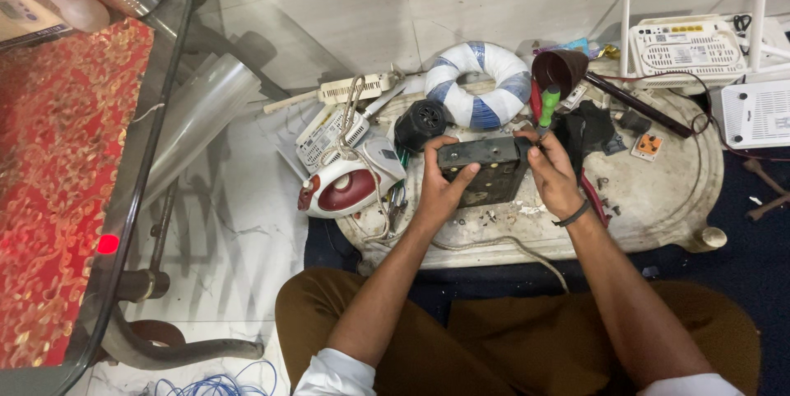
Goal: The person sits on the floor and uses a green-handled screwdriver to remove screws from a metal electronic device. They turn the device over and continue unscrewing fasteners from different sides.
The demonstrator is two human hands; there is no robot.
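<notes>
The left hand (440, 182) grips the left end of a dark rectangular metal box (484, 167), with the thumb on its top face and the other fingers curled around the near side. The right hand (553, 176) closes around the right end of the same box, and its fingers also hold a screwdriver with a green handle (548, 106), which stands almost upright above the box corner. The box is held just above a low, dirty white stone table (675, 190), near its middle. Just left of the box lies a red and white electric iron (346, 186), and behind it a black round plug adapter (420, 125) and a ring wrapped in white and blue tape (481, 83). A white router with antennas (687, 46) sits well apart at the far right.
</notes>
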